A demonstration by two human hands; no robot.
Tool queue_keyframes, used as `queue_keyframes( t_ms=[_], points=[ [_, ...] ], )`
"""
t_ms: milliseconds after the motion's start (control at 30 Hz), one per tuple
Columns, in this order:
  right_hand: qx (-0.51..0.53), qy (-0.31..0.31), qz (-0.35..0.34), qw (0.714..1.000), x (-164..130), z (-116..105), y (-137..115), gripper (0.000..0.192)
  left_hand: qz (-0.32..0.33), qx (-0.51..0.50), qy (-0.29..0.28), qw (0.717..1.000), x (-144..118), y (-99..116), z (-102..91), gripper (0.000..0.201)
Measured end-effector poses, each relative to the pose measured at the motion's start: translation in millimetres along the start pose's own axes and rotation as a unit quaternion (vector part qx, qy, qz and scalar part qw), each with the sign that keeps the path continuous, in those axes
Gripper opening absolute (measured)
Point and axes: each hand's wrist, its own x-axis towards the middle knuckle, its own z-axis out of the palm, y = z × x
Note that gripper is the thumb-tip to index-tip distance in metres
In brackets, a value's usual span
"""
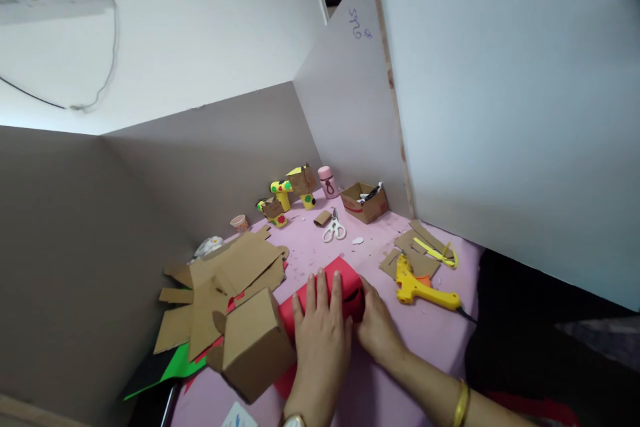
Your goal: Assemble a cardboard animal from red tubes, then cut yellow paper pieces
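Observation:
A red-covered, boxy piece (343,271) lies on the pink tabletop in front of me, with a dark opening at its right end. My left hand (323,317) rests on its top, fingers stretched out flat. My right hand (377,330) grips its right end, the fingertips partly hidden behind it. At its left end, close against it, sits a plain brown cardboard box (256,340) with rounded cardboard flaps on its left side. Whether the box is fixed to the red piece I cannot tell.
A yellow glue gun (427,292) lies at right by cardboard scraps (387,260). Large cut cardboard (235,263) covers the left. Behind are white scissors (334,230), a small open carton (367,207), a pink flask (327,182) and yellow cardboard animals (301,181). Grey partitions (225,140) surround the table.

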Motion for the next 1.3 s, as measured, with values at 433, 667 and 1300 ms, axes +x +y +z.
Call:
queue_keyframes(
  t_ms=[433, 667, 1300],
  points=[
    [-0.107, -0.027, -0.125, 0.986, -7, -70, -10, 0.049, 0.012, -0.012, -0.054, 0.998, 4, -4, -7.5, 0.055],
    [-0.275, -0.023, -0.142, 0.95, 19, -114, 3, 0.035, -0.011, -0.009, -0.058, 0.998, 9, -1, -15.0, 0.052],
    [-0.465, -0.113, -0.079, 0.875, 26, -139, 26, 0.036, -0.041, 0.004, 0.007, 0.999, 13, 10, -4.0, 0.038]
  ],
)
